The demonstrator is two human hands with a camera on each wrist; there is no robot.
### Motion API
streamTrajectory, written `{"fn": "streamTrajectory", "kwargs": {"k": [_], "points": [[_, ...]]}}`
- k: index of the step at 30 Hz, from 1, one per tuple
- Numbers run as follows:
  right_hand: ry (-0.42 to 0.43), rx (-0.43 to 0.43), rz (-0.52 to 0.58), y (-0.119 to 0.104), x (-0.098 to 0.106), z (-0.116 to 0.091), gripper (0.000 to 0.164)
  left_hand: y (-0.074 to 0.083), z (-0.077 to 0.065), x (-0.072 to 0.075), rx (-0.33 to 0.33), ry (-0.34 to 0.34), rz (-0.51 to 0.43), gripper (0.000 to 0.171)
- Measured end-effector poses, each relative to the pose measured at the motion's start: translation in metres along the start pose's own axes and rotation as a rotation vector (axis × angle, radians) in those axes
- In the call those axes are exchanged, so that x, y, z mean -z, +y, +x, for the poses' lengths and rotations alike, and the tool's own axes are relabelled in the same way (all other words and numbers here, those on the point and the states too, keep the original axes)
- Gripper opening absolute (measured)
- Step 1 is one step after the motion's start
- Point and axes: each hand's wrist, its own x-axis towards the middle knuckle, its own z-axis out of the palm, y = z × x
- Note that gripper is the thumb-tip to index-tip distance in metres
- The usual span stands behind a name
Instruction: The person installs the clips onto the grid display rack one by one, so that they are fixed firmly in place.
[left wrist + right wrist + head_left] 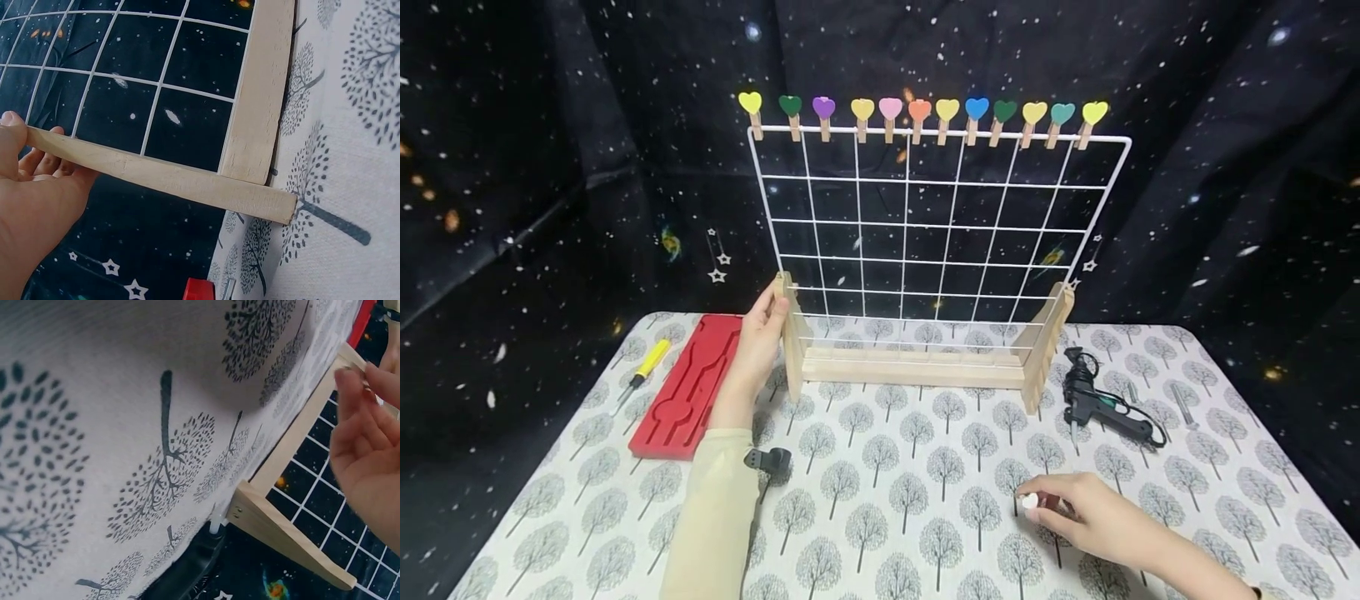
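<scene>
A white wire grid [931, 223] stands upright in a wooden stand [913, 371]. Heart-topped clothespins in several colours, such as a blue one [976, 112], are clipped along its top bar. My left hand [758, 337] grips the upper end of the stand's left side piece [162, 178], thumb on one face and fingers behind. Over the front right of the table, my right hand [1093, 512] pinches a small clothespin with a white heart [1030, 501] between thumb and fingertips. Fingers hide most of it in the right wrist view.
A red molded tray [662, 433] lies left of the stand, beside a yellow-handled screwdriver [643, 371]. Right of the stand lies a black glue gun [1105, 408] with its cord, near clear glue sticks [1183, 404]. A tree-print cloth [850, 517] covers the table; a dark star-print curtain hangs behind.
</scene>
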Motion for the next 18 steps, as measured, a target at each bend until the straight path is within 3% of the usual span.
{"fn": "streamTrajectory", "kwargs": {"k": [6, 13, 18], "points": [[0.097, -0.003, 0.107, -0.002, 0.001, 0.001, 0.027, -0.002, -0.002, 0.001, -0.011, -0.002, -0.011, 0.046], [0.143, -0.099, 0.144, 0.006, 0.008, 0.003, 0.029, -0.013, 0.005, 0.005, -0.016, 0.014, -0.029, 0.048], [0.179, -0.192, 0.216, 0.004, 0.026, 0.016, 0.022, -0.020, 0.009, 0.005, -0.017, 0.010, -0.032, 0.049]]}}
